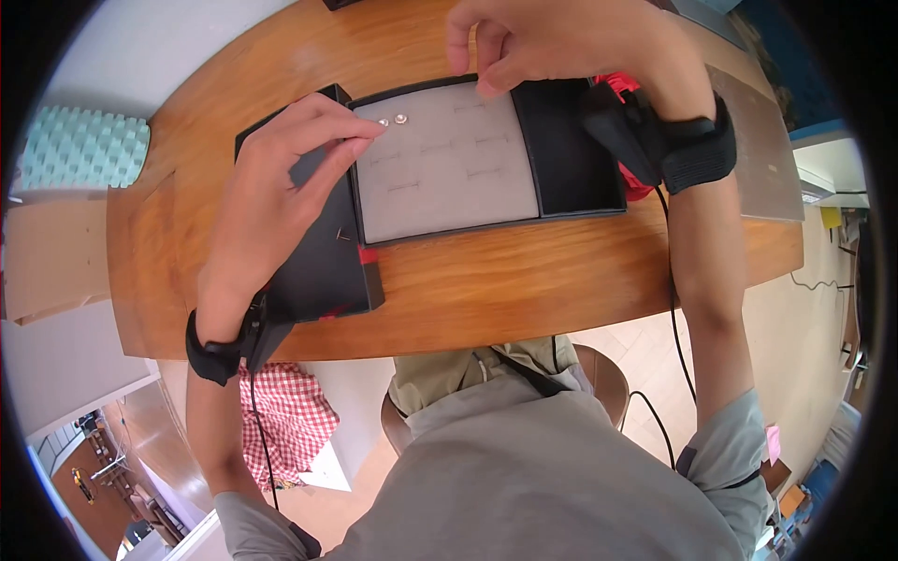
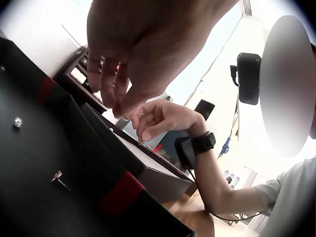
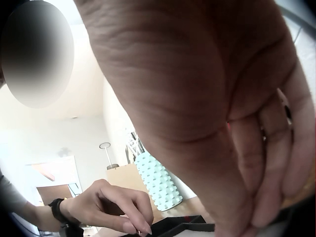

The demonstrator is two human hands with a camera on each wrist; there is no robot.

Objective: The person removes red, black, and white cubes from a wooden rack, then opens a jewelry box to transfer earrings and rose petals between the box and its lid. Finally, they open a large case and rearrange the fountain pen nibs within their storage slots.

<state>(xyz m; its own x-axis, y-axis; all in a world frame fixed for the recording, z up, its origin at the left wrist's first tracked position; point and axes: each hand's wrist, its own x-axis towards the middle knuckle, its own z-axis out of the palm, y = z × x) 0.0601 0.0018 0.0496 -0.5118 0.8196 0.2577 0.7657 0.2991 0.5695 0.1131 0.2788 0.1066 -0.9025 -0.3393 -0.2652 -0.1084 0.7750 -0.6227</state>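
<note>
Left hand (image 1: 271, 187) has thumb and finger clamped on a stud (image 1: 383, 122) at the grey pad's (image 1: 449, 196) far left, second stud (image 1: 401, 119) just beside; right hand (image 1: 561, 42) hangs over the far edge, fingers bent, any hold impossible to tell. Stud probably light, stiff, slippery, best pinched by its shiny head. Pad matte, slit, apparently soft; box (image 1: 571, 150) black, straight-sided.
</note>
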